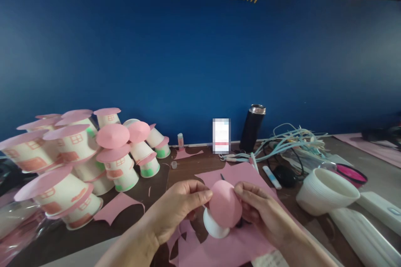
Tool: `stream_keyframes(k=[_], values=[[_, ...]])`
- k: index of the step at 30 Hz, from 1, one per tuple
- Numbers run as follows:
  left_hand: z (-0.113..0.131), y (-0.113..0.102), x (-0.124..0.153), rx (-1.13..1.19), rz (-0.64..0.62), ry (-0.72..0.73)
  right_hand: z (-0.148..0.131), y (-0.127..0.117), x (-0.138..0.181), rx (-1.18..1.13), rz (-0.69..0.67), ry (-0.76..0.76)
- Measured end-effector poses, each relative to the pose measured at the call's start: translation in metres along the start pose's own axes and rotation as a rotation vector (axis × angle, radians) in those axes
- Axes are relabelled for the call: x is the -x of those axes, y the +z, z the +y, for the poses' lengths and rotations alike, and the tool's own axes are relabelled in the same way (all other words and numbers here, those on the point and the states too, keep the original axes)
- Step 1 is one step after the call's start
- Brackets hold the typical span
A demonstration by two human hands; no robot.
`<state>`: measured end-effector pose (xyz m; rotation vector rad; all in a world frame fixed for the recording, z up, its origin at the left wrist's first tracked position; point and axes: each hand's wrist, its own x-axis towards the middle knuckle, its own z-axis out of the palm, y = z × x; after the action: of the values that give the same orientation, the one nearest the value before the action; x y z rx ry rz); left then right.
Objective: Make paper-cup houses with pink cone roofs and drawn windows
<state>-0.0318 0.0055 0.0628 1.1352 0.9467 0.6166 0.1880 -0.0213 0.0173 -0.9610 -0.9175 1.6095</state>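
The left hand [181,202] is pinching a pink paper disc [225,204] at its ten-o'clock edge, and the right hand [267,208] is pinching it near two o'clock. The disc is partly hiding a white cup [213,226], which is showing at seven o'clock; whether they are touching, I cannot tell. Pink paper [216,252] is lying below on the table [188,171]. From the disc, decorated cup towers [120,164] are standing between nine and ten o'clock, a black bottle [250,131] at one, nested cups [316,196] at three.
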Motion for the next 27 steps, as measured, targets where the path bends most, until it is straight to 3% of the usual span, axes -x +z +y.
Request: stream_keyframes(k=[3, 6, 10, 14, 22, 27], values=[[0.001, -0.002, -0.001, -0.01, 0.025, 0.036, -0.002, 0.002, 0.0, 0.041, 0.025, -0.004], [0.004, -0.009, -0.002, 0.073, 0.161, 0.136, -0.004, 0.003, 0.003, 0.193, 0.081, -0.069], [0.009, -0.022, -0.002, 0.207, 0.273, 0.262, 0.001, 0.006, 0.01, 0.765, 0.12, -0.18], [0.01, -0.025, -0.002, 0.242, 0.276, 0.294, 0.015, 0.014, 0.015, 1.127, 0.09, -0.121], [0.009, -0.025, -0.002, 0.265, 0.26, 0.308, 0.027, 0.016, 0.006, 1.253, 0.14, -0.197], [0.009, -0.024, -0.001, 0.303, 0.234, 0.292, 0.031, 0.014, 0.004, 1.174, 0.151, -0.227]])
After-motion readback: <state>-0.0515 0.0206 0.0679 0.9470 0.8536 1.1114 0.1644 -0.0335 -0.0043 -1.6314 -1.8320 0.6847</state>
